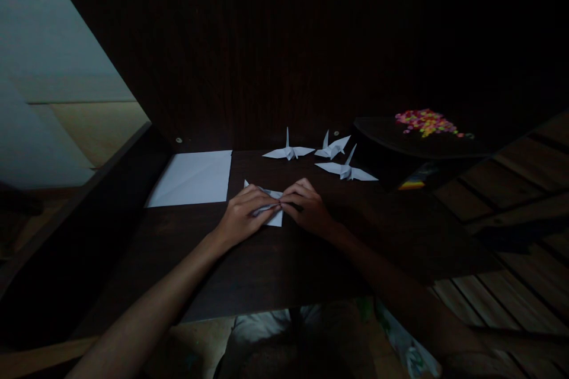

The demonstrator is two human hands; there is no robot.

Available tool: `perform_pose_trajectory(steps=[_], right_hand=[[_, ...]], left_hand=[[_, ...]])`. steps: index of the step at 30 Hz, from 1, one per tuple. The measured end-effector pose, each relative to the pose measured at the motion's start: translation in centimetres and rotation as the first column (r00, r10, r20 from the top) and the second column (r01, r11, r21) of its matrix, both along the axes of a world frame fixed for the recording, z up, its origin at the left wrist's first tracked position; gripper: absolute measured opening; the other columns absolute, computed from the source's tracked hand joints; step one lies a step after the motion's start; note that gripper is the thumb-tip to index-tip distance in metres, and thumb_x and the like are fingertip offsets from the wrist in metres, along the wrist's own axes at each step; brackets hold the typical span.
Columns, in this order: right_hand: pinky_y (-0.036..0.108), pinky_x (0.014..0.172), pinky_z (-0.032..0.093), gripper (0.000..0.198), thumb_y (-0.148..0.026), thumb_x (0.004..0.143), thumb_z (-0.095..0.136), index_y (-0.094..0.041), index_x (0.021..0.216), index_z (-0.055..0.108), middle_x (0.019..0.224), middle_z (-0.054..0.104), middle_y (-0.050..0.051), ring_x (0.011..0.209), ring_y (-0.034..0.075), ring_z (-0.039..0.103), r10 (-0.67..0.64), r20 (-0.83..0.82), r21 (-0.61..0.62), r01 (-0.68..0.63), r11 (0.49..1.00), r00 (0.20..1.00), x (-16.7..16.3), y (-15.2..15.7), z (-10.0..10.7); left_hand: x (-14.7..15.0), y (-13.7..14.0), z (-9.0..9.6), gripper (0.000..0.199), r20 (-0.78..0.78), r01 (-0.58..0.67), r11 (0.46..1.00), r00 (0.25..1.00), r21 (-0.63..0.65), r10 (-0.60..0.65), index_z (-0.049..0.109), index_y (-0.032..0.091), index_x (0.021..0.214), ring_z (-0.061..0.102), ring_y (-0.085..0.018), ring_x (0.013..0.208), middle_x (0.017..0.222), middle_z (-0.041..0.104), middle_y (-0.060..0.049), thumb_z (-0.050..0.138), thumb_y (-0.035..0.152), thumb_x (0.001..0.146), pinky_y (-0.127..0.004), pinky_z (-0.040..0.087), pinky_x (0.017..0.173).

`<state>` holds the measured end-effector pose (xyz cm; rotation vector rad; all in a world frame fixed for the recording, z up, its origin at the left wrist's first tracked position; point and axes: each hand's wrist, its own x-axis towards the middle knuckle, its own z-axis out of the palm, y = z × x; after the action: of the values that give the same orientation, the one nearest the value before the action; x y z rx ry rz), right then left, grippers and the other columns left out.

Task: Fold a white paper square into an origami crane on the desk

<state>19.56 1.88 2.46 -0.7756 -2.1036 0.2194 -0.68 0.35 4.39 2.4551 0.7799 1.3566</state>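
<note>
Panel (267,41) of dark wood rises along the far edge of the worktop (249,284), which is the same dark wood. The worktop's near edge runs just above the person's lap; its right edge fades into shadow beside wooden slats (524,302). On the left, one raised side board (66,237) limits sideways movement. At the back right, a single rounded shelf (382,133) overhangs the surface. Bare wood lies between the forearms, back to the near edge, and a narrower strip lies between the hands and the back.

One white paper sheet (191,177) lies flat at the back left, near the side board, its right edge well short of the nearest crane. Two hands meet at mid-worktop: the left hand (244,210) and the right hand (306,207) both pinch one folded paper (274,219), fingertips almost together at its right side. Corners of it stick out past the left hand, one far, one near.

Beyond the hands stand three white paper cranes, wings spread: one left (291,153), one farther right (333,148), and one nearer (347,172). One heap of coloured pieces (427,122), too small to count, sits on the shelf. Two round fixings (178,140) dot the panel's base.
</note>
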Motion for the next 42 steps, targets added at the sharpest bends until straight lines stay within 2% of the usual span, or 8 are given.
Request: perform_pose_trajectory(steps=[7, 17, 22, 24, 26, 31, 37, 42], right_hand=[[0.036, 0.074, 0.047, 0.009, -0.017, 0.082, 0.066, -0.022, 0.089, 0.070, 0.087, 0.064, 0.006, 0.086, 0.020, 0.054, -0.013, -0.048, 0.021, 0.014, 1.000, 0.999, 0.0, 0.1, 0.0], [0.035, 0.078, 0.048, 0.021, -0.016, 0.078, 0.070, -0.021, 0.099, 0.068, 0.092, 0.066, 0.006, 0.086, 0.019, 0.058, 0.001, -0.094, -0.172, -0.018, 0.985, 0.996, 0.2, 0.8, -0.5], [0.028, 0.067, 0.047, 0.026, -0.005, 0.070, 0.067, -0.020, 0.092, 0.068, 0.082, 0.067, 0.002, 0.070, 0.014, 0.058, -0.002, -0.037, -0.330, -0.010, 0.944, 0.999, 0.1, 1.3, -1.5], [0.027, 0.067, 0.047, 0.028, -0.007, 0.070, 0.069, -0.019, 0.095, 0.068, 0.082, 0.068, 0.002, 0.070, 0.014, 0.058, -0.015, -0.025, -0.384, 0.004, 0.923, 1.000, 0.2, 1.4, -1.7], [0.027, 0.067, 0.047, 0.028, -0.010, 0.071, 0.071, -0.019, 0.098, 0.067, 0.083, 0.069, 0.002, 0.070, 0.014, 0.059, -0.015, -0.016, -0.431, 0.006, 0.902, 1.000, 0.2, 1.5, -1.7], [0.029, 0.070, 0.047, 0.031, -0.011, 0.071, 0.075, -0.018, 0.100, 0.068, 0.083, 0.071, 0.003, 0.071, 0.015, 0.059, -0.025, 0.042, -0.424, 0.041, 0.905, 0.999, 0.1, 1.4, -1.6], [0.033, 0.073, 0.049, 0.035, -0.011, 0.073, 0.072, -0.019, 0.107, 0.068, 0.089, 0.074, 0.006, 0.077, 0.018, 0.060, 0.001, 0.028, -0.366, 0.009, 0.930, 1.000, -0.1, 1.4, -1.9], [0.037, 0.076, 0.049, 0.038, -0.010, 0.074, 0.070, -0.018, 0.111, 0.067, 0.093, 0.075, 0.008, 0.081, 0.021, 0.061, 0.030, 0.037, -0.311, -0.017, 0.950, 0.999, -0.4, 1.4, -2.2]], left_hand=[[-0.3, -0.1, 0.2, 0.014, 0.003, 0.008, 0.998, 1.000, 0.059, -0.008, 0.071, 0.020, 0.097, 0.062, -0.017, 0.083, 0.090, 0.072, -0.006, 0.064, 0.016, 0.086, -0.035, 0.050, 0.077], [0.2, -0.5, -0.1, 0.013, -0.021, -0.044, 0.991, 0.999, 0.127, 0.047, 0.069, 0.019, 0.096, 0.062, -0.018, 0.083, 0.087, 0.072, -0.006, 0.063, 0.015, 0.085, -0.036, 0.051, 0.077], [0.8, -1.2, -0.4, 0.019, -0.060, 0.040, 0.999, 0.997, 0.020, -0.038, 0.068, 0.017, 0.101, 0.062, -0.020, 0.088, 0.093, 0.068, -0.008, 0.064, 0.020, 0.083, -0.036, 0.051, 0.080], [0.4, -1.4, 0.2, 0.040, -0.060, 0.077, 0.990, 0.995, -0.118, -0.084, 0.062, 0.015, 0.118, 0.061, -0.023, 0.096, 0.108, 0.065, -0.012, 0.065, 0.031, 0.082, -0.037, 0.051, 0.082], [-0.2, -1.2, 0.8, 0.041, -0.017, 0.102, 0.968, 0.994, -0.230, -0.109, 0.058, 0.016, 0.125, 0.061, -0.023, 0.097, 0.112, 0.063, -0.012, 0.051, 0.034, 0.089, -0.037, 0.051, 0.081], [-1.4, 0.3, 1.0, 0.034, -0.047, -0.243, 0.922, 0.970, -0.300, 0.240, 0.060, 0.016, 0.116, 0.061, -0.020, 0.089, 0.104, 0.063, -0.008, 0.052, 0.017, 0.083, -0.033, 0.051, 0.078], [-1.4, 1.4, -0.6, 0.059, -0.300, -0.273, 0.948, 0.929, -0.167, 0.215, 0.047, 0.019, 0.133, 0.044, -0.029, 0.122, 0.131, 0.052, -0.011, 0.065, 0.019, 0.077, -0.048, 0.038, 0.103], [-1.0, 1.3, -1.4, 0.068, -0.394, -0.256, 0.956, 0.901, -0.144, 0.182, 0.045, 0.018, 0.136, 0.040, -0.033, 0.124, 0.130, 0.055, -0.013, 0.073, 0.029, 0.075, -0.051, 0.037, 0.102]])
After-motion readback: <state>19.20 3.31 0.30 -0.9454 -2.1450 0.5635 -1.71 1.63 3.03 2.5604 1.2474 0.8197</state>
